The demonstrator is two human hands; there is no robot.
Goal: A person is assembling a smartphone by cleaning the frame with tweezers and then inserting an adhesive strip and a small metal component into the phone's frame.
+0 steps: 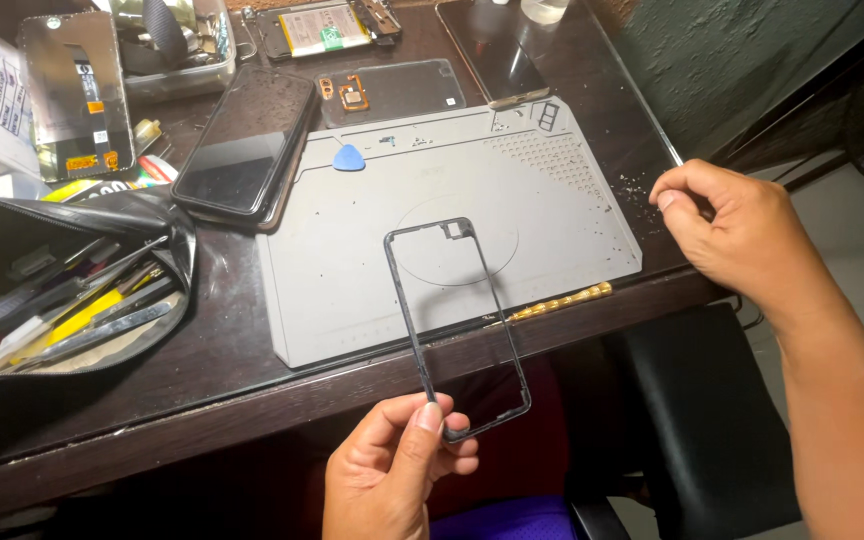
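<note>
The left hand (392,470) holds a thin black plastic phone frame (457,325), shaped like an empty rectangle. The thumb and fingers pinch its bottom corner, so this grip is closed on the frame. The frame tilts up over the front edge of the dark brown wooden tabletop (202,375), and its top end hangs above the flat grey rubber work mat (572,200).

The right hand (727,230) rests at the right edge of the tabletop, just beside the mat. Its fingers are curled in with the tips pressed together near some tiny crumbs (632,185) of dirt. I cannot tell if it is pinching anything.

On the mat lies 1 small blue plastic pick (349,157). A gold-coloured metal tool handle (560,301) lies along the mat's front edge. A black phone with a dark glass screen (245,145) lies to the left of the mat. A black open tool pouch (62,280) full of thin tools sits far left.

It looks like the frame is being checked or cleaned while the phone is apart. A next move would need a soft, steady hold, as the thin frame could bend easily.
</note>
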